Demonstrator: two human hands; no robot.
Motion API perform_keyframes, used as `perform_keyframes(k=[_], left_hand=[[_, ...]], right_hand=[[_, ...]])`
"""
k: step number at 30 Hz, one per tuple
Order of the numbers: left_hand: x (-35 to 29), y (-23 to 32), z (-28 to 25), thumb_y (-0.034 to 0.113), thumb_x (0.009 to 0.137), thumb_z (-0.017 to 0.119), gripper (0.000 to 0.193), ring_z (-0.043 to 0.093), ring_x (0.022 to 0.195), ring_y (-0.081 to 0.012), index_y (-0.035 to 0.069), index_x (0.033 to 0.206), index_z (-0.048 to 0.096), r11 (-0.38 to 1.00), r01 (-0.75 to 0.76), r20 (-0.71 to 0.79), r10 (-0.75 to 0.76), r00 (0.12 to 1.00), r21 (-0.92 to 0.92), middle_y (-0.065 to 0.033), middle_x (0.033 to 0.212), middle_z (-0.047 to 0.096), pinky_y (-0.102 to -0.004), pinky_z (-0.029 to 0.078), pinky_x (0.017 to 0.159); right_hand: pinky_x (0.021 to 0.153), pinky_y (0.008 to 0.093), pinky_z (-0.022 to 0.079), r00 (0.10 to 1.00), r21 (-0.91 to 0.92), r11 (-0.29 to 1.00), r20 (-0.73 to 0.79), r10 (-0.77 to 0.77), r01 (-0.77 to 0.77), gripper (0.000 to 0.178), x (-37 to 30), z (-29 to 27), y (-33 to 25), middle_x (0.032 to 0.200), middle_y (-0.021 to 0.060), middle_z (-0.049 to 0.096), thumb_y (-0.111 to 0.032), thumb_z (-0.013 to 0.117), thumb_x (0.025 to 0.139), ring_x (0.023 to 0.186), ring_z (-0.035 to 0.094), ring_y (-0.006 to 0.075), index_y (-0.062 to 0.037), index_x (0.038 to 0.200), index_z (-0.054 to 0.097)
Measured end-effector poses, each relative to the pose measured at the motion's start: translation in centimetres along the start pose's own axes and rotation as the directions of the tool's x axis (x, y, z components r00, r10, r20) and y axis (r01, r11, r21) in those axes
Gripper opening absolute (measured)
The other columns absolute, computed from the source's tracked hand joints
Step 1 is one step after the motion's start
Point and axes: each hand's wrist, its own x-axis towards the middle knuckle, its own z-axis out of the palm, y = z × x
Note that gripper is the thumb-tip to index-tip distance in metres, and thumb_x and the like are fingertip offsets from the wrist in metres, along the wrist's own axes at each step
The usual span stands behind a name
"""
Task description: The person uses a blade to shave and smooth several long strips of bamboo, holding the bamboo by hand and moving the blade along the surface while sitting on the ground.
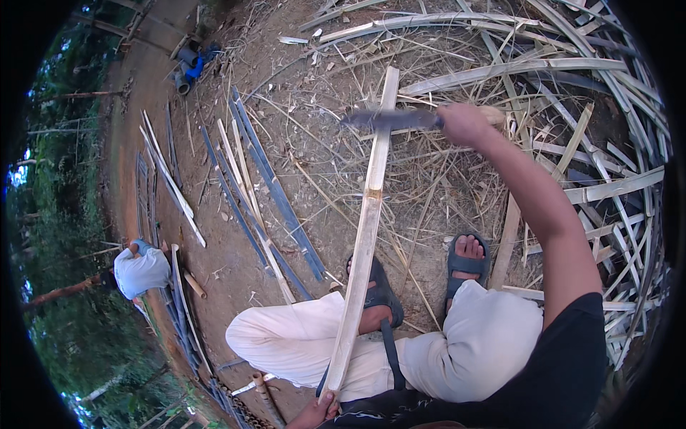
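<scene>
A long split bamboo strip [363, 247] runs from my lap out over the ground, with a brown node band partway along it. Its near end is gripped by my left hand [319, 410] at the lower edge of the view. My right hand [468, 126] is closed round the wooden handle of a machete [400, 120]. The dark blade lies across the strip near its far end; whether it touches the strip I cannot tell.
My sandalled feet [468, 264] stand on dirt littered with shavings. Several bamboo strips [275, 186] lie to the left. A large heap of split bamboo [593, 193] fills the right side. Another person [141, 272] bends over at the far left, and grey pipes [184, 79] lie beyond.
</scene>
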Motion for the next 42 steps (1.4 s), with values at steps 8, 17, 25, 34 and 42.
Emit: perform_keyframes(k=[8,17,25,34,42], left_hand=[[1.5,-2.5,0.2,0.056,0.103,0.036,0.056,0.041,0.06,-0.0092,0.013,0.07,0.05,0.997,-0.056,0.056,0.059,0.997,-0.05,0.0042,0.062,0.045,-0.0261,0.035,0.057],[0.5,-2.4,-0.3,0.06,0.1,0.039,0.056,0.048,0.065,-0.0117,0.011,0.078,0.056,1.0,0.02,-0.016,-0.021,1.0,-0.008,0.0017,0.069,0.053,-0.0299,0.041,0.061],[-1.1,-2.1,-0.2,0.067,0.095,0.044,0.068,0.057,0.079,-0.0133,0.003,0.096,0.067,0.976,0.217,-0.2,-0.219,0.955,-0.029,-0.0037,0.08,0.064,-0.032,0.047,0.07],[0.8,-8.4,-2.6,0.071,0.092,0.047,0.075,0.06,0.083,-0.0155,0.0,0.105,0.068,0.982,0.185,-0.081,-0.181,0.98,0.034,-0.0075,0.084,0.067,-0.0333,0.049,0.076],[2.9,-11.8,-2.3,0.065,0.097,0.042,0.063,0.055,0.071,-0.0144,0.006,0.086,0.063,0.996,0.06,-0.087,-0.054,0.995,0.063,-0.0012,0.068,0.057,-0.0319,0.046,0.067]], right_hand=[[0.072,0.0468,0.057,0.987,0.006,0.987,-0.012,-0.162,0.162,0.018,-3.4,2.6,-3.7,0.085,0.0173,0.069,-0.013,0.056,0.085,0.081,0.071,0.0335,-0.0043,0.101,0.058],[0.073,0.0461,0.056,0.996,-0.003,0.996,0.0,0.085,-0.085,0.015,-0.4,1.1,-2.4,0.085,0.0174,0.069,-0.011,0.053,0.088,0.081,0.07,0.0353,-0.0016,0.099,0.056],[0.074,0.045,0.057,0.989,-0.055,0.994,-0.117,0.086,-0.093,0.015,2.4,1.0,1.2,0.091,0.0192,0.07,-0.009,0.054,0.086,0.082,0.07,0.0346,-0.0007,0.099,0.055],[0.074,0.0475,0.056,0.995,-0.039,0.996,-0.065,0.08,-0.083,0.023,1.2,2.5,-0.5,0.089,0.0208,0.07,-0.01,0.056,0.084,0.083,0.07,0.037,0.0012,0.104,0.056],[0.075,0.0436,0.057,0.998,-0.086,0.995,-0.033,-0.05,0.047,0.018,-1.4,1.8,-4.7,0.09,0.0182,0.072,-0.009,0.056,0.084,0.085,0.071,0.0338,-0.0009,0.098,0.064]])
